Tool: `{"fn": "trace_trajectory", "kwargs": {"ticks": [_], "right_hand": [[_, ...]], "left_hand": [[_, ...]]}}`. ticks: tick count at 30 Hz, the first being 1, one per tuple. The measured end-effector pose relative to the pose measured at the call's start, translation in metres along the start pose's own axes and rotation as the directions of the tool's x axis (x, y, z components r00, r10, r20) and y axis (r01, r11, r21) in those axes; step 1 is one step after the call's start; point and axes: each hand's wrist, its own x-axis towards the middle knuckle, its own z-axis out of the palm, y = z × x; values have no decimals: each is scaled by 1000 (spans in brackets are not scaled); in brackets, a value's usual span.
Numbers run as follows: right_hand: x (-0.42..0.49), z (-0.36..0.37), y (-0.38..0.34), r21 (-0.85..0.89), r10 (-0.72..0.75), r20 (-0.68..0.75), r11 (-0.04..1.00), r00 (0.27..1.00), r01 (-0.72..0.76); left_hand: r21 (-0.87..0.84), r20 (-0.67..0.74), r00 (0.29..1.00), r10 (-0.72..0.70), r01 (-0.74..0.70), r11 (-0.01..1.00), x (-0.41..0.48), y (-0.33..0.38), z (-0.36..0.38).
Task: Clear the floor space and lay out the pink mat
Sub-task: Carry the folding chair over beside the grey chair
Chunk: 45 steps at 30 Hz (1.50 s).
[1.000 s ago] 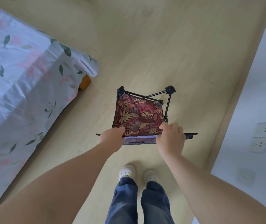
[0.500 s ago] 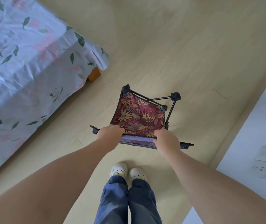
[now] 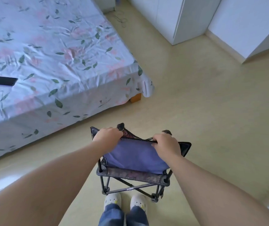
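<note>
The stool (image 3: 135,154) hangs in front of the person, just above the shoes (image 3: 112,199). Its purple cloth side faces the camera and its black frame (image 3: 130,189) is nearest the feet. Whether its feet touch the floor (image 3: 204,119) cannot be told. The left hand (image 3: 107,136) has its fingers curled over the stool's top edge near the left corner. The right hand (image 3: 165,145) grips the same edge near the right corner, thumb on the purple cloth. Both are closed tight on it. A zip line runs along the edge between the two hands; whether it closes a pocket, and what might be in it, cannot be told. To the left stands the bed (image 3: 49,54) under a flowered sheet, with a dark phone (image 3: 4,81) lying flat on it near its left side. A wooden block (image 3: 135,97) shows under the bed's near corner. A white cupboard (image 3: 187,17) stands at the far right. Half a second ago the red leaf-patterned seat faced the camera and the purple was only a strip at the near edge. Now the stool is tipped over the other way, with just a sliver of the red pattern showing beyond the top edge. The view has lifted as well, bringing the phone and cupboard into sight.
</note>
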Motion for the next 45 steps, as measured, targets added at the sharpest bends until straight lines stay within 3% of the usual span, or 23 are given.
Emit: {"fn": "trace_trajectory", "kwargs": {"ticks": [10,22,29,34,45], "right_hand": [[-7,6,-185,-140,-360,53,921,932,364],[-74,72,-462,-265,-659,112,701,743,662],[-132,141,-626,-242,-777,178,561,604,792],[-163,201,-739,-174,-838,262,448,480,877],[-233,324,-1009,-29,-881,432,202,195,979]], "left_hand": [[-191,26,929,-368,366,911,-143,-133,47],[-397,-86,751,-655,577,714,-368,-292,153],[-425,-57,577,-815,724,543,-504,-383,232],[-397,58,439,-897,834,382,-592,-437,287],[-275,277,136,-951,960,57,-769,-579,378]]}}
